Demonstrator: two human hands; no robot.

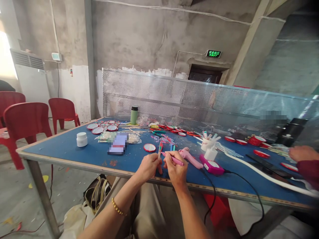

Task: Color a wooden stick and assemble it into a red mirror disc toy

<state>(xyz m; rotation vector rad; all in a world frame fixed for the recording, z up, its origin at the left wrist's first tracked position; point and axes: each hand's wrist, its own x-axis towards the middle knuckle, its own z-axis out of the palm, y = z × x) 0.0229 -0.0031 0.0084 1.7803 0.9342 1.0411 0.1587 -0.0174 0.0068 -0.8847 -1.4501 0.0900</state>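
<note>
My left hand (149,167) is closed around a slim white stick-like piece (160,148) with red and green colouring, held upright. In my right hand (176,169) is a pink marker pen (177,161), gripped like a writing tool, its tip pointing at the white piece. Whether the tip touches it I cannot tell. Just beyond my left hand lies a red-rimmed round disc (149,147). Blue-green pens (172,147) lie behind my right hand, and a pink handheld tool (191,159) rests to its right.
On the blue table (94,156) are a white jar (81,139), a phone (118,144), a green bottle (134,115), a purple box (211,165) with a black cable, and a white bottle (210,154). Another person's hand (300,153) is at far right. Perforated metal panels (149,96) stand behind.
</note>
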